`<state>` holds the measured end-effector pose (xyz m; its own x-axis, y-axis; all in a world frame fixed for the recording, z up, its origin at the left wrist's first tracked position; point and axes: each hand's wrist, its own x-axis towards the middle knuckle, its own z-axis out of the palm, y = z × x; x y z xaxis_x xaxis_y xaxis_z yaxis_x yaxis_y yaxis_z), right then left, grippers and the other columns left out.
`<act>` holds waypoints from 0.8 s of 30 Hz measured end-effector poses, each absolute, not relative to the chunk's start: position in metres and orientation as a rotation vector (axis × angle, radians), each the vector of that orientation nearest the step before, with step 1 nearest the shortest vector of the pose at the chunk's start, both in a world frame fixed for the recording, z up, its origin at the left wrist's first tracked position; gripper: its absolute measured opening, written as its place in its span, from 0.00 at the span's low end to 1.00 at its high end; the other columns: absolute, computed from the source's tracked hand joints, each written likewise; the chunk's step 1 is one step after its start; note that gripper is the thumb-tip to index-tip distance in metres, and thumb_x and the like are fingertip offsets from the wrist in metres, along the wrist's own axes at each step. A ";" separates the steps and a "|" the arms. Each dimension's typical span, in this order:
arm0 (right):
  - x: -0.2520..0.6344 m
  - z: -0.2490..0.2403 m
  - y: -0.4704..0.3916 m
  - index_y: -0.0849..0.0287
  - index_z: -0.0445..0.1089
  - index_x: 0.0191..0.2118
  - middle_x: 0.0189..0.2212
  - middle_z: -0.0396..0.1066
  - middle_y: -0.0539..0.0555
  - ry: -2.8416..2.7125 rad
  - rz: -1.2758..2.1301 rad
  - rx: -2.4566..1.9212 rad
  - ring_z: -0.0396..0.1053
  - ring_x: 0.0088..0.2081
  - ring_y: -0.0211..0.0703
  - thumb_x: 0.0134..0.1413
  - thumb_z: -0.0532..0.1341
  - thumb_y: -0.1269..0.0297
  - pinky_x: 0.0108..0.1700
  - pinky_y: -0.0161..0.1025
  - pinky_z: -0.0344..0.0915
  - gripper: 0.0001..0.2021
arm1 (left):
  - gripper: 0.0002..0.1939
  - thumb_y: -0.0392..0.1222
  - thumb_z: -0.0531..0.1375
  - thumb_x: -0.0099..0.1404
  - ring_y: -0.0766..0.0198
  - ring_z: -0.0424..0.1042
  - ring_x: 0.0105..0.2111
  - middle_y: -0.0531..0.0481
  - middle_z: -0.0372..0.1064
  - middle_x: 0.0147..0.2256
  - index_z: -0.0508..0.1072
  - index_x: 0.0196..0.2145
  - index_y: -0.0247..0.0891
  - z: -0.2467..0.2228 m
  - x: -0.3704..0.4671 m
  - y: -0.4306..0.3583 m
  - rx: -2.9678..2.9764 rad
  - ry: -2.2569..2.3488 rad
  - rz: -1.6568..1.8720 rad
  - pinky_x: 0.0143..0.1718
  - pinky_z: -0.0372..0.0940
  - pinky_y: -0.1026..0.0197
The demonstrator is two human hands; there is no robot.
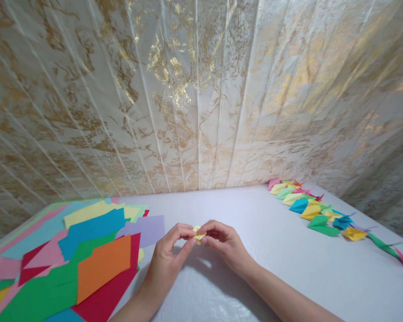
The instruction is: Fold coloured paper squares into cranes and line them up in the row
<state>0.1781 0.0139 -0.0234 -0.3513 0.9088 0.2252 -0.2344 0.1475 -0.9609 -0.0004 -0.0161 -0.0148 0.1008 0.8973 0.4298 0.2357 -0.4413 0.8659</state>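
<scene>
A small pale yellow folded paper piece (199,234) is held up just above the white table (221,205), near the middle of the view. My left hand (174,246) pinches its left side between thumb and fingertips. From the right, my right hand (223,243) pinches the other side the same way. The fingertips cover parts of the paper, so its full shape cannot be made out. Shadows of both hands fall on the table below.
Loose coloured paper sheets overlap at the left, an orange sheet (104,264) and a green sheet (43,295) among them. Along the right side lie rows of folded paper figures, including a green one (322,226). A gold-patterned curtain (198,112) hangs behind the table.
</scene>
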 end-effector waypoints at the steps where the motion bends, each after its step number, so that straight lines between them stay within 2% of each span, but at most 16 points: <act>1: 0.178 -0.023 0.013 0.57 0.78 0.35 0.32 0.76 0.51 -1.418 1.403 -0.717 0.70 0.34 0.40 0.51 0.71 0.59 0.40 0.38 0.63 0.08 | 0.02 0.38 0.61 0.66 0.63 0.74 0.42 0.55 0.75 0.37 0.74 0.36 0.45 -0.015 0.000 -0.016 1.767 1.122 1.381 0.46 0.65 0.65; 7: 0.179 -0.020 0.009 0.56 0.78 0.35 0.32 0.74 0.50 -1.471 1.307 -0.726 0.68 0.34 0.39 0.54 0.69 0.61 0.40 0.36 0.63 0.05 | 0.04 0.37 0.61 0.65 0.64 0.73 0.39 0.56 0.73 0.34 0.72 0.32 0.44 -0.015 0.000 -0.018 1.788 1.143 1.429 0.44 0.64 0.66; 11: 0.179 -0.021 0.010 0.56 0.78 0.35 0.34 0.74 0.51 -1.481 1.325 -0.695 0.70 0.37 0.41 0.54 0.69 0.59 0.41 0.37 0.63 0.07 | 0.04 0.38 0.62 0.65 0.64 0.73 0.37 0.55 0.73 0.34 0.72 0.31 0.44 -0.013 0.000 -0.020 1.774 1.145 1.423 0.42 0.64 0.66; 18: 0.177 -0.017 0.009 0.57 0.77 0.30 0.31 0.74 0.53 -1.444 1.348 -0.714 0.70 0.35 0.43 0.53 0.70 0.55 0.43 0.43 0.64 0.11 | 0.06 0.41 0.62 0.64 0.62 0.74 0.38 0.53 0.73 0.33 0.70 0.30 0.42 -0.012 0.005 -0.021 1.643 1.148 1.402 0.42 0.67 0.65; 24: 0.175 -0.014 0.005 0.57 0.74 0.29 0.30 0.73 0.52 -1.400 1.421 -0.693 0.68 0.34 0.42 0.53 0.70 0.53 0.42 0.43 0.63 0.13 | 0.09 0.44 0.64 0.62 0.63 0.73 0.33 0.54 0.71 0.29 0.71 0.27 0.40 -0.007 0.008 -0.021 1.541 1.140 1.374 0.37 0.68 0.65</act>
